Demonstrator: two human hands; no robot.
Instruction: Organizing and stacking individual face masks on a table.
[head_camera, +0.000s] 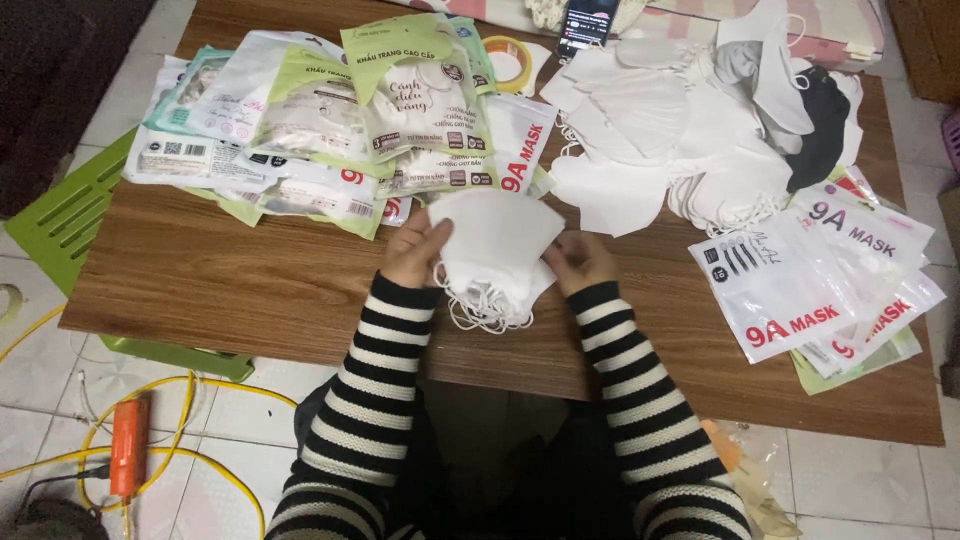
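Black-and-white striped sleeves (385, 400) fill the near edge, both forearms angled inward over the brown wood-grain tabletop (230, 280). The left hand (415, 250) has its fingers curled around the left edge of a stack of white folded fabric face masks (495, 250), thumb on top, pinching it. The right hand (580, 262) closes on the stack's right edge, fingertips bent in against the cloth. The stack sits between the two hands, raised a little off the table, its thin white ear loops (480, 310) dangling below the fingers toward the sleeves. Beyond the left fingers lies a spread of green-and-white plastic mask packets (330, 110). Beyond the right fingers, a loose heap of white masks (680, 130); further right, white packets with red lettering (820, 270).
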